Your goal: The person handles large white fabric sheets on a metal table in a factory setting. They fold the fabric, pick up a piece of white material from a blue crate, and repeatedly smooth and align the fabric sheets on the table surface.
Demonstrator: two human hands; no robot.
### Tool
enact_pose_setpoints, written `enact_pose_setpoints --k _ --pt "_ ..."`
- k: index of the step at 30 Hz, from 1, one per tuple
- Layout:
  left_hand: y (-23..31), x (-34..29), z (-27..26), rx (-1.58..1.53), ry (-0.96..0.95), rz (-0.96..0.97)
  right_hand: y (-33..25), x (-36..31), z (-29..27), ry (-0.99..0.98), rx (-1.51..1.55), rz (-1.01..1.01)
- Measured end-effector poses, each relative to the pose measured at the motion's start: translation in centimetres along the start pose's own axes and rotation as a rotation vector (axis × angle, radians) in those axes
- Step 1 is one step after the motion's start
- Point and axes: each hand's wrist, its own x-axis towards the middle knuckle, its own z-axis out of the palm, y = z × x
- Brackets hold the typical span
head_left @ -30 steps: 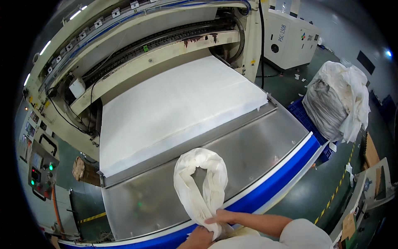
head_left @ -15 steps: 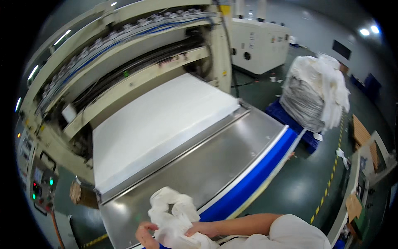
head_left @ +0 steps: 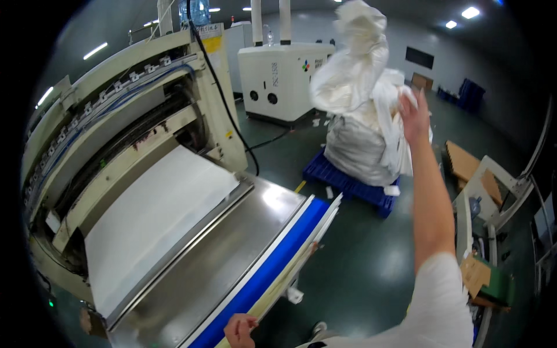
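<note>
My right hand [head_left: 414, 116] is stretched far out to the right, fingers extended and open, in front of a heap of white sheeting [head_left: 362, 151]. Above the heap, a loose bundle of white sheeting [head_left: 351, 61] appears in mid-air, left of that hand and apart from its fingers. My left hand [head_left: 241, 330] is low at the lower edge, beside the blue strip [head_left: 255, 284] along the machine table. Its fingers are loosely bent, with nothing visible in them. A wide white sheet [head_left: 162, 226] lies across the machine's outfeed, behind the bare metal table [head_left: 226, 249].
The heap stands on a blue pallet [head_left: 348, 182]. The large cream machine [head_left: 217, 110] fills the left side, and a white cabinet [head_left: 284, 81] stands behind. To the right are a metal frame [head_left: 493, 197], brown boards [head_left: 461, 159] and a dangling black cable [head_left: 217, 81].
The white bundle that was in my hands over the metal table is now above the heap. My right arm has swung out and opened. The view has turned right.
</note>
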Motion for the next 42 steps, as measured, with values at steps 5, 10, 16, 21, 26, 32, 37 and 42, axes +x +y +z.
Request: enact_pose_setpoints --k 5,10,16,21,26,32,37,42 --pt "-0.7 2.6 10.4 0.104 -0.514 -0.079 9.4 -14.7 -19.9 -0.104 -0.223 0.579" --pt "2.0 6.5 20.4 0.244 -0.843 -0.075 11.1 -38.1 -33.7 -0.064 -0.626 1.211" --pt "0.0 9.1 30.5 0.103 -1.109 -0.067 9.3 -46.6 -41.2 0.201 -0.687 1.575" --pt "-3.3 12.5 38.7 -0.007 -1.205 0.12 11.7 -37.9 -45.9 0.393 -0.746 1.467" --pt "-4.6 19.0 45.6 -0.017 -1.255 0.093 15.3 -26.3 -47.0 0.339 -0.81 1.36" --pt "-4.3 25.8 53.7 0.058 -1.264 -0.047 16.3 -14.7 -49.8 0.31 -0.821 1.299" --pt "-4.4 29.4 61.0 0.232 -1.418 -0.031 17.8 -14.1 -54.5 0.551 -0.797 1.451" --pt "-6.7 30.9 70.4 0.405 -1.546 -0.065 21.5 -13.9 -63.6 0.673 -0.877 1.607"
